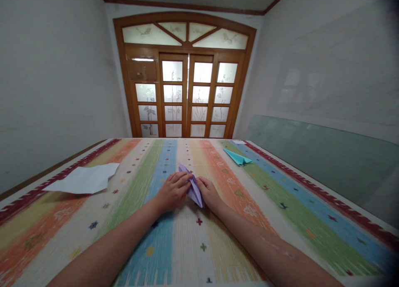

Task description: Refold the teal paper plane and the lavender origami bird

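From the head camera we are looking down our two bare forearms, which are reaching forward and meeting near the middle of a desk [280, 220] covered by a striped cloth in blue, green, orange and cream.

Our left hand [173, 191] is lying palm down with its fingers [183, 178] curled over the left edge of a purple folded paper [193, 186], pressing it against the cloth. Our right hand [209, 193] is sitting just beside it, its fingers closing on the right side of the same paper. So both hands are grasping the purple piece between them, and neither is lying slack. The paper is resting flat on the cloth where the blue stripe is meeting the cream one, one point sticking out away from us and another poking down between our wrists.

A white sheet of paper [84, 179] is lying well apart to the left, on the orange and cream stripes near the cloth's red border. A teal folded paper [237, 157] is lying farther off to the right, on the far part of the desk. Beyond the desk a wooden door with frosted panes [186, 100] is filling the end wall.
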The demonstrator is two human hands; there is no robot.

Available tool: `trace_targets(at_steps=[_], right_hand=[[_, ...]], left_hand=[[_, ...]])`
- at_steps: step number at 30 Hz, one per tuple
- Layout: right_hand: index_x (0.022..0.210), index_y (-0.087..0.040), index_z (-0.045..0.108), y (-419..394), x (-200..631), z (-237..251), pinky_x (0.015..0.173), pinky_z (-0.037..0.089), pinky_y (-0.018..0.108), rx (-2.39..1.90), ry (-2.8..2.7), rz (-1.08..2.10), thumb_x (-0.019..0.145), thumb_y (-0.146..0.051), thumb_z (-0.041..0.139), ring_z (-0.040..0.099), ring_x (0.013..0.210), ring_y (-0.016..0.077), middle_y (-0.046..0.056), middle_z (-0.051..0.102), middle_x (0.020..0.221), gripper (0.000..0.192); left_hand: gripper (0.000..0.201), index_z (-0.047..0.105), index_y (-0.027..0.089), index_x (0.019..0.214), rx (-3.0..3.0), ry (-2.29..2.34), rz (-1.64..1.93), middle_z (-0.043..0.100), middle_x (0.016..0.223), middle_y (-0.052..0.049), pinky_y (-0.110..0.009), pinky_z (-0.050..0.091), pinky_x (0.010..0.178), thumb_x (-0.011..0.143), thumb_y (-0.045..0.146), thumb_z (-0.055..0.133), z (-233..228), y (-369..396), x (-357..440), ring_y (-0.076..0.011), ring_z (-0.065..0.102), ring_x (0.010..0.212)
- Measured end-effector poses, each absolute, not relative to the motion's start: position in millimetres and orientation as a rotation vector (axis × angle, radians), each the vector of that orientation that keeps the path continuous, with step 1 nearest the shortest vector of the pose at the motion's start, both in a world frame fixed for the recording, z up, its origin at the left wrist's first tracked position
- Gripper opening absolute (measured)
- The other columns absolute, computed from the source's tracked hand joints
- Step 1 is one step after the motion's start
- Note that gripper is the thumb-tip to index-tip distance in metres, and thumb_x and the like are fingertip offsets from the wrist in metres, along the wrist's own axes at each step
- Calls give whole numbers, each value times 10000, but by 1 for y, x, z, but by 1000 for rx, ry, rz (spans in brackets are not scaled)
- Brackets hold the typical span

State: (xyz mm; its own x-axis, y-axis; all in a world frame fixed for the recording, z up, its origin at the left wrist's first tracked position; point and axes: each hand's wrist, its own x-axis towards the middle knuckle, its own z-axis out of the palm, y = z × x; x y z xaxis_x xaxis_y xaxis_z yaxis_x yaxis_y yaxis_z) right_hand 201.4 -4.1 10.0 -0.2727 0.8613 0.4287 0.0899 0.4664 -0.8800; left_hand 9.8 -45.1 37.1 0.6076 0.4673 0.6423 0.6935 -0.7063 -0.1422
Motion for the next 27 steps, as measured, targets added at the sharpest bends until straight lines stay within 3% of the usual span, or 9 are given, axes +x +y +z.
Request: trace_targets(at_steps=[5, 10, 13, 19, 23, 27], right_hand=[[941, -193, 664, -4, 204, 14, 785, 460, 321, -803, -1588, 984, 932, -524, 447, 591, 866, 206, 55, 666, 924, 396], [1237, -226, 538, -6, 206, 14, 533, 505, 302, -799, -1332, 1312, 908, -600, 432, 607, 626, 183, 40, 646, 814, 509], [1161, -225, 529, -6, 206, 12, 499, 512, 282, -792, -1223, 1342, 871, -626, 488, 629, 642, 181, 51, 651, 852, 496], [776, -173, 582, -8, 206, 16, 517, 499, 255, -772, -1376, 1311, 891, -607, 468, 609, 691, 172, 64, 624, 804, 463], [809, -173, 630, -11, 205, 16, 551, 506, 269, -683, -1544, 1260, 899, -601, 468, 596, 780, 195, 63, 599, 804, 466], [999, -192, 630, -13, 203, 16, 570, 511, 263, -614, -1658, 1184, 909, -555, 493, 581, 829, 193, 68, 603, 912, 399]], left_hand=[[429, 553, 148, 1281, -2458, -988, -878, 522, 1395, -137, -513, 326, 1099, 859, 108, 487, 35, -43, 9, -290, 463, 1268], [400, 534, 145, 1283, -2391, -1096, -1035, 516, 1393, -144, -499, 380, 1059, 887, 129, 475, 32, -40, 4, -289, 487, 1233], [350, 551, 172, 1259, -2351, -1150, -1140, 562, 1338, -130, -481, 411, 1033, 920, 146, 467, 33, -38, 1, -271, 513, 1208], [252, 613, 191, 1171, -2289, -1175, -1321, 640, 1158, -116, -453, 475, 956, 933, 231, 541, 38, -38, -2, -254, 574, 1093], [224, 636, 188, 1111, -2273, -1167, -1369, 651, 1092, -107, -445, 489, 937, 900, 256, 605, 38, -38, -1, -250, 583, 1041], [154, 647, 179, 1035, -2295, -1174, -1424, 660, 1045, -102, -420, 498, 917, 906, 242, 591, 37, -37, 0, -233, 593, 1004]])
